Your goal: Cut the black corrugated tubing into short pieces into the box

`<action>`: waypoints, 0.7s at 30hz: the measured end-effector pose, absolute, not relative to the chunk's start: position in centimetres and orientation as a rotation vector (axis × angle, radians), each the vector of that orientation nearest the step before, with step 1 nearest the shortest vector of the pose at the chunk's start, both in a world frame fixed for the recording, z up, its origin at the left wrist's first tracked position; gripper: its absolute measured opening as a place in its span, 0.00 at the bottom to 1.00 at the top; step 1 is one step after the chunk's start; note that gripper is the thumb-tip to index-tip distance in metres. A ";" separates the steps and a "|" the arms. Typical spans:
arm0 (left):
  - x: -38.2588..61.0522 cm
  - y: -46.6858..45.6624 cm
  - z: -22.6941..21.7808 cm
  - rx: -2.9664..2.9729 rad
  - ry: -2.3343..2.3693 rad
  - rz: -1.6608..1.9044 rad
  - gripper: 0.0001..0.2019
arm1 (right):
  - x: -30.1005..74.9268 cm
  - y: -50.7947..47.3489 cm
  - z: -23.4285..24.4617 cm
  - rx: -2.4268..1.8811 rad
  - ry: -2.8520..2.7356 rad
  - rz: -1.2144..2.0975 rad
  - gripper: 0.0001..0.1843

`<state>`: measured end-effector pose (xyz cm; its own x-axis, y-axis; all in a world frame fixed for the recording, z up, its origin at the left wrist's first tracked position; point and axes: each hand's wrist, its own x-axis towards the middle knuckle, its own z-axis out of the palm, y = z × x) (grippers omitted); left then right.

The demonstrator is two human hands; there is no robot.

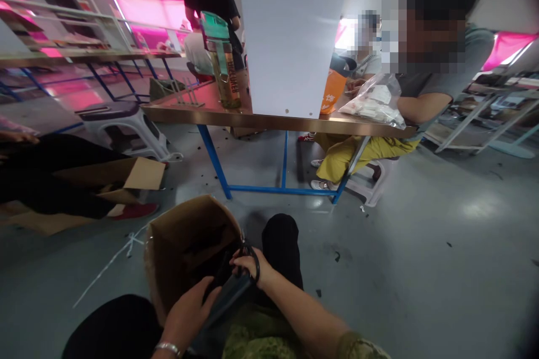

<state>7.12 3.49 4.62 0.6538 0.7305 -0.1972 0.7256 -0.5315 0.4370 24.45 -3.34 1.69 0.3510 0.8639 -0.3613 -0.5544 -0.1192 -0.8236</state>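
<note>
My right hand is closed round the black handles of a pair of scissors, whose blades point up and away from me. Lower and to the left, my left hand grips a black piece of thin material; its exact kind I cannot make out. Both hands are over the near side of an open cardboard box between my knees. Dark pieces lie in the shadow inside the box. A dark sheet lies across my lap under the hands.
Ahead stands a table with blue legs, bearing a bottle, an upright white panel and a clear plastic bag. A person sits at its right. Another box and a stool are at left. Scraps dot the floor.
</note>
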 end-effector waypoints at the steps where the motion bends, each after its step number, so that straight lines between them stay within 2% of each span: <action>1: 7.3 3.3 4.9 2.366 1.114 0.040 0.21 | 24.2 -3.3 1.6 -1.163 -0.353 1.256 0.19; 10: 9.6 0.5 6.1 2.144 0.806 -0.006 0.18 | 25.3 -3.6 1.4 -0.917 -0.287 1.266 0.15; 17: 12.7 0.5 4.3 1.756 1.006 -0.053 0.13 | 24.7 -3.9 1.7 -1.105 -0.462 1.118 0.12; 21: 13.2 2.1 4.0 1.827 1.083 0.207 0.13 | 25.2 -3.5 1.2 -1.099 -0.380 1.022 0.16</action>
<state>13.20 2.08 4.00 0.5903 0.7488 -0.3016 0.5847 -0.1390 0.7993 25.19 -3.52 1.16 0.5149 0.8305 -0.2125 -0.4896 0.0814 -0.8681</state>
